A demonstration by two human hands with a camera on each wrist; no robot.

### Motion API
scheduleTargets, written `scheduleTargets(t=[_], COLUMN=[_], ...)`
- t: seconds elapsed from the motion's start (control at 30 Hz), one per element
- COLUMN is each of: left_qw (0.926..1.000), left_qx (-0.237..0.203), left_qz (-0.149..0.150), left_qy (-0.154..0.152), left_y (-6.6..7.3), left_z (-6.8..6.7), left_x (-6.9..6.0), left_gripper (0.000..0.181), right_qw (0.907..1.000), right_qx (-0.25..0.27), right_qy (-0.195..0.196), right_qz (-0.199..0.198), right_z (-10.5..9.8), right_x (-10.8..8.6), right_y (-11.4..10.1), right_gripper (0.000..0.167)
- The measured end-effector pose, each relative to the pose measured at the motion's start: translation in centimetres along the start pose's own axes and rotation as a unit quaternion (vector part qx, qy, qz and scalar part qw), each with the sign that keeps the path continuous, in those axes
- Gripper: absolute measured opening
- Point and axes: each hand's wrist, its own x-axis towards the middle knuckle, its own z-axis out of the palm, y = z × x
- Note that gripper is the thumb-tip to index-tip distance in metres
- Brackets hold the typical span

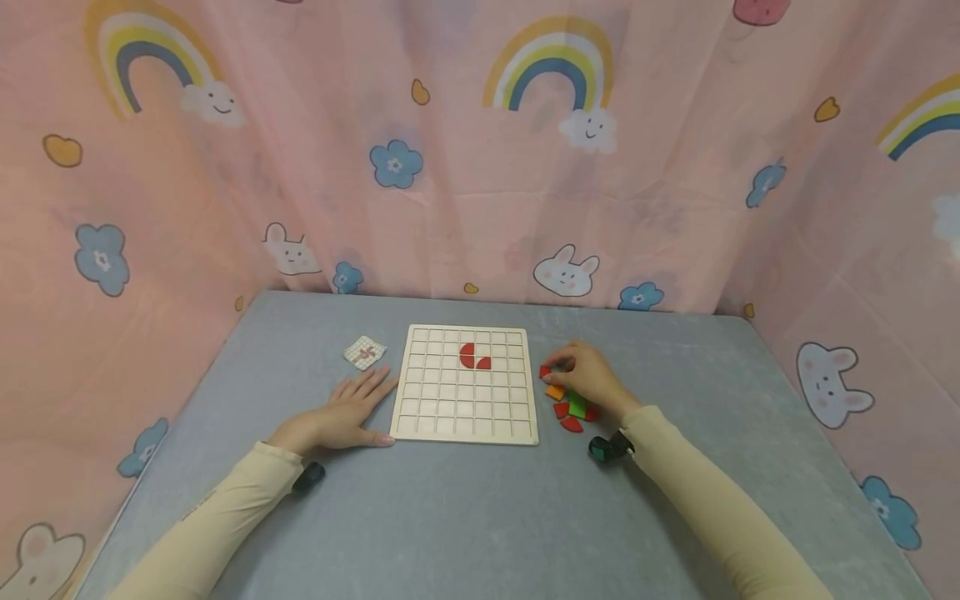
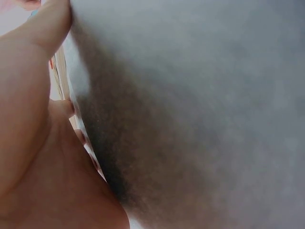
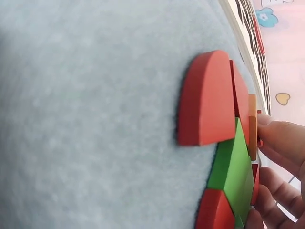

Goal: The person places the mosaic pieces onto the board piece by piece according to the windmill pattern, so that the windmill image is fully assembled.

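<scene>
A pale gridded board (image 1: 440, 408) lies on the table with several red quarter-round pieces (image 1: 467, 362) in its upper middle cells. My left hand (image 1: 341, 418) lies flat, fingers spread, its fingertips and thumb at the board's left edge; its palm side (image 2: 62, 176) fills the left of the left wrist view. To the right of the board my right hand (image 1: 588, 377) pinches a red piece (image 1: 545, 371) between thumb and fingers. Just below are an orange piece (image 1: 555, 392), a green piece (image 1: 577, 405) and several red ones (image 3: 217, 102), some partly hidden by the hand (image 3: 286, 167).
A small card (image 1: 365, 352) with a grid and red pattern lies left of the board, beyond my left fingertips. The grey table (image 1: 465, 525) extends toward me. A pink printed curtain (image 1: 450, 225) hangs behind and at both sides.
</scene>
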Motion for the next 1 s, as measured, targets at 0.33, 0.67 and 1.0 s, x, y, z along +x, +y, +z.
scheduleTargets(t=[0.33, 0.67, 1.0], left_qw=[0.9999, 0.9999, 0.9997], left_qx=[0.011, 0.008, 0.016], left_qz=[-0.009, -0.01, -0.017], left_qy=[-0.004, -0.002, -0.008], left_y=[0.13, 0.13, 0.32], left_z=[-0.04, -0.01, -0.12], left_x=[-0.03, -0.04, -0.02], left_gripper=[0.1, 0.1, 0.099], right_qw=[0.9994, 0.9992, 0.9987], right_qx=[-0.013, -0.023, -0.025], right_qy=[0.008, 0.007, 0.02], right_qz=[-0.031, -0.032, -0.04], right_z=[0.07, 0.12, 0.41], right_x=[0.08, 0.09, 0.44], right_y=[0.14, -0.12, -0.68], right_gripper=[0.025, 0.025, 0.028])
